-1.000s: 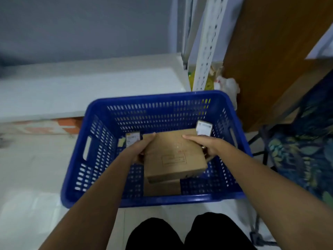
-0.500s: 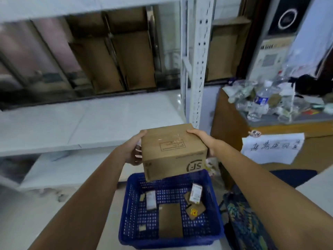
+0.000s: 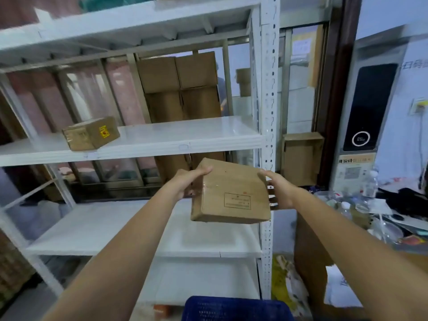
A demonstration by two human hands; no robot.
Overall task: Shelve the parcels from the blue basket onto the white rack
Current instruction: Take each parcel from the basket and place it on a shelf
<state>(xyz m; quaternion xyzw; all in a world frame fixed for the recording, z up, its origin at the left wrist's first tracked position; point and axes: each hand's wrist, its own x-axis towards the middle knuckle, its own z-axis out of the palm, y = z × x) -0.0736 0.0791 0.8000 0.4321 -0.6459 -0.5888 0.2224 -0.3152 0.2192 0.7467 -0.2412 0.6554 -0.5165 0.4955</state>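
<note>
Brown parcel held in air just in front of white rack, below its shelf w/ 1 box, left hand & right hand clamped on opposite sides; judged stiff, light, non-fragile; side-grip adequate.

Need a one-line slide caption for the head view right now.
Both hands, left hand and right hand, hold a cardboard parcel before the white rack, above the blue basket.

Matt brown cardboard parcel; glossy white metal rack; blue plastic basket.
</note>
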